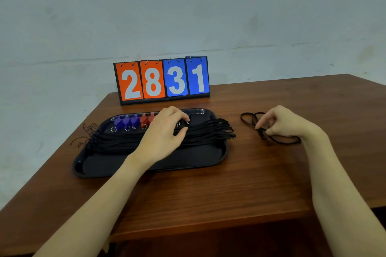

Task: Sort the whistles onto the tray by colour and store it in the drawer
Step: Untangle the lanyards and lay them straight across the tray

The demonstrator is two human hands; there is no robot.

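Whistles sit in a row along the far edge of the black tray: blue whistles at the left, red whistles just right of them, each with a small metal ring at its near end. Their black lanyards lie bunched across the tray's middle, spilling over its left and right rims. Left hand rests on the tray over the lanyards, just right of the red whistles, fingers curled around a small dark whistle with a glint of metal; exact grip partly hidden. Right hand is off the tray, well to its right, above the wooden table; thumb and fingertips pinch a loose black cord looped on the tabletop, other fingers half open. Whether a whistle hangs on that cord, cannot tell. Behind the tray, touching nothing, stands a flip scoreboard reading 28 in orange, 31 in blue, against a pale wall.
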